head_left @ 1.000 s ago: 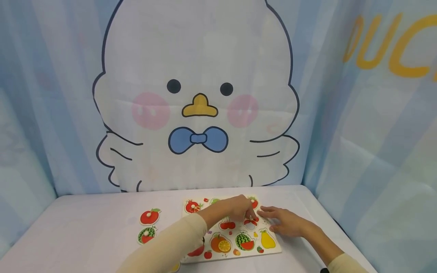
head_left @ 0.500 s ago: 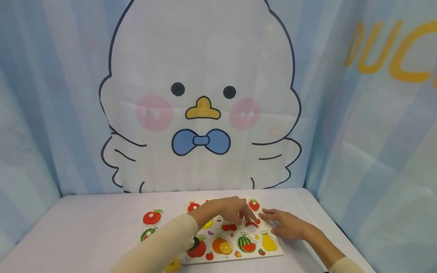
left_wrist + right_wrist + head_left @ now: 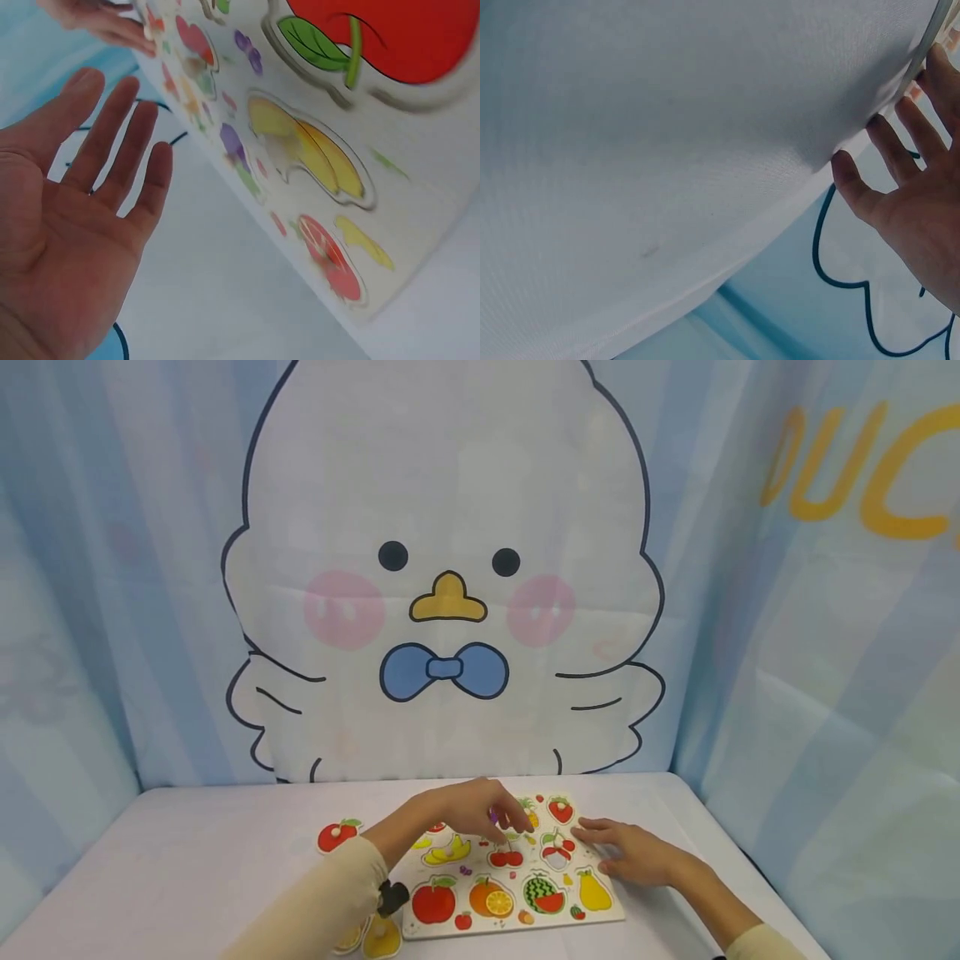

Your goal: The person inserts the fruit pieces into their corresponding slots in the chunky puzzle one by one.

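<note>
A white fruit puzzle board (image 3: 411, 867) lies on the table, with printed fruits and several knobbed pieces in it. My left hand (image 3: 480, 808) hovers over its back middle, fingers loosely bent and holding nothing; in the left wrist view the left hand (image 3: 82, 202) is spread beside the board's edge. On the board's right side is a red fruit piece (image 3: 557, 847) with a pale lower part; whether it sits flush I cannot tell. My right hand (image 3: 633, 852) rests at the board's right edge. The right wrist view shows the right hand (image 3: 922, 180) with extended fingertips against that edge.
Left of the board lie a loose red fruit piece (image 3: 339, 835), a yellow pear piece (image 3: 382, 937) and a citrus-slice piece (image 3: 349, 938), partly behind my left sleeve (image 3: 315, 893). Curtains with a duck print (image 3: 442, 727) stand behind the white table (image 3: 202, 843).
My left hand has lifted off the red fruit piece on the right and moved left and back over the board, uncovering it. The right hand stays at the board's edge.
</note>
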Demonstrator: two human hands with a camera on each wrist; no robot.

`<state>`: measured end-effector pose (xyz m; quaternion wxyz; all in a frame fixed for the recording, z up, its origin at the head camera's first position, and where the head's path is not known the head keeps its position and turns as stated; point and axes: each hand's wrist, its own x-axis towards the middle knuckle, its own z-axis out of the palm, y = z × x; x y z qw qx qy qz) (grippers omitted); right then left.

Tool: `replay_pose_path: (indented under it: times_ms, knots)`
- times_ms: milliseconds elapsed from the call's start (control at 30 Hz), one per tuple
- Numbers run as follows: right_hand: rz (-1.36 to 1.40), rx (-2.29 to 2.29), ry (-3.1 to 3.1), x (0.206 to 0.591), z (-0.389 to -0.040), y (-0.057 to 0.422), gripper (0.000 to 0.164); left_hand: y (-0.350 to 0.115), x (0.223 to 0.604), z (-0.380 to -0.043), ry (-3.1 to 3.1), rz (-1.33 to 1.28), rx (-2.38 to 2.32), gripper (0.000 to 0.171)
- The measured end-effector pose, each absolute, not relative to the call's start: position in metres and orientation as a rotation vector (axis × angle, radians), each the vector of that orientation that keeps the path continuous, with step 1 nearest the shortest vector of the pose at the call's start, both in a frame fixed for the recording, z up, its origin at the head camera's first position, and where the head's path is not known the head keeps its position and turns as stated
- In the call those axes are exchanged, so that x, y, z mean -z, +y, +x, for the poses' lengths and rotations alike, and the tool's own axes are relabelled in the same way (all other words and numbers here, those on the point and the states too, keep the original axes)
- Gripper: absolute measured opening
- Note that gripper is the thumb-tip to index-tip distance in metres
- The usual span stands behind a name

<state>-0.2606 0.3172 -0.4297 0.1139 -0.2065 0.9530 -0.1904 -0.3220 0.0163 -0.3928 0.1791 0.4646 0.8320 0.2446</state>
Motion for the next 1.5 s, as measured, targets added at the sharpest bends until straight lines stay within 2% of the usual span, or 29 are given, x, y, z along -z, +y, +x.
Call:
replay_pose_path:
  times_ms: [767,1500]
  knots:
    - [-0.581,0.563,2.796,0.432,-0.259,0.317,0.056,-0.087,0.396,-0.312,2.415,1.069,-0.75,0.031]
    - [-0.61,0.549,2.794,0.428,-0.258,0.314,0.055,-0.15,0.401,-0.307,2.571,0.919,-0.919,0.031]
